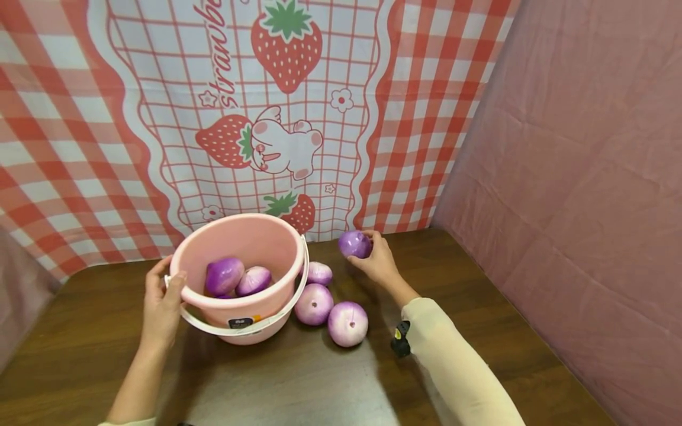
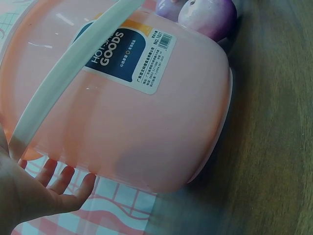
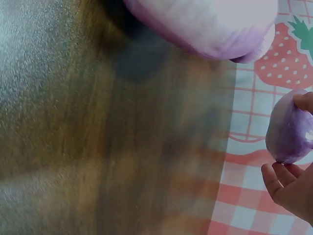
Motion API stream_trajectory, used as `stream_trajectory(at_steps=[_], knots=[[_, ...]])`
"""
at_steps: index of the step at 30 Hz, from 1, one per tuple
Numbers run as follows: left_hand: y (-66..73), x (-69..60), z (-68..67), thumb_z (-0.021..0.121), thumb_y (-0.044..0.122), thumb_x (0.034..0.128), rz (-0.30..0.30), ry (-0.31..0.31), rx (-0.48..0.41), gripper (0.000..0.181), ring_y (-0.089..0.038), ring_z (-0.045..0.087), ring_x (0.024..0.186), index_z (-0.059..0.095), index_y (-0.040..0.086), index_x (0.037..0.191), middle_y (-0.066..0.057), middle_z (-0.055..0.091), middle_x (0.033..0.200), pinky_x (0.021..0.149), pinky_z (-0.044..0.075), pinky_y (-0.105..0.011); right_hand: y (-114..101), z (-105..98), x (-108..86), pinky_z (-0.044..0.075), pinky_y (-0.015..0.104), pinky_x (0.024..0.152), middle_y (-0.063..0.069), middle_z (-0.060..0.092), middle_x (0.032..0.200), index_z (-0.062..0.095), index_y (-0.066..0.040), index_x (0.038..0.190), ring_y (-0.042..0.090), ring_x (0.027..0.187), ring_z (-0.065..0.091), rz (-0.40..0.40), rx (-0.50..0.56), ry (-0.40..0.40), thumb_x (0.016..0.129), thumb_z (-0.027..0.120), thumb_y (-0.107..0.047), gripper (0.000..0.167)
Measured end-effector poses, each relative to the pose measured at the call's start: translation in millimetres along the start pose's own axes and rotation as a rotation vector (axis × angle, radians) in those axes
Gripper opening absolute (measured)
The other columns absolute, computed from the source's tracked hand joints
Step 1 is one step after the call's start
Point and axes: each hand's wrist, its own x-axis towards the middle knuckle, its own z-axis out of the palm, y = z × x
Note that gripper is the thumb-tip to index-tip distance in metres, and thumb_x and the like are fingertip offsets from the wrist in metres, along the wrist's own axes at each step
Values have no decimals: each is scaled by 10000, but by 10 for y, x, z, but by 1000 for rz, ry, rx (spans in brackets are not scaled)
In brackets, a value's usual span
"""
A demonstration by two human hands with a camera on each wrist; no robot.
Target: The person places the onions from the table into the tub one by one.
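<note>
A pink bucket (image 1: 240, 236) with a white handle (image 1: 253, 326) stands on the table at left of centre in the head view. My left hand (image 1: 162, 310) grips its left rim, thumb over the edge; the left wrist view shows the fingers (image 2: 63, 178) against the outer wall. Inside the bucket lie purple onions, a darker one (image 1: 225, 276) and a paler one (image 1: 254, 280). My right hand (image 1: 380, 263) holds a purple onion (image 1: 353, 244) between thumb and fingers, right of the bucket near the back. In the right wrist view this onion (image 3: 286, 129) appears above the table's surface.
Three white-and-purple onions lie beside the bucket's right side: one at the back (image 1: 319, 273), one in the middle (image 1: 314, 305) and one in front (image 1: 348, 324). Behind the wooden table (image 1: 288, 384) hangs a checked strawberry cloth (image 1: 341, 148); a pink cloth (image 1: 575, 177) hangs at right.
</note>
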Motion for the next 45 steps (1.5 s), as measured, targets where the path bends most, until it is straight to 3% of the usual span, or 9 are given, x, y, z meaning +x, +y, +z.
stream_trajectory(at_steps=[15,45], knots=[[0,5,8,504,118,939,-4,-12,-3,331,-7,555,709,440,263,1230,46,494,887,561,511,-130,-109,-217,23,454,491,959,224,499,1206,418,-53,1286,358,1123,495,-58,-11,10,728,780,-174,676],[19,-6,4,490,104,943,0,-23,-15,328,3,565,721,430,270,1219,42,498,914,563,521,-136,-406,-344,-38,493,485,917,216,540,1171,437,-59,1258,351,1060,558,-217,31,11,704,810,-158,675]])
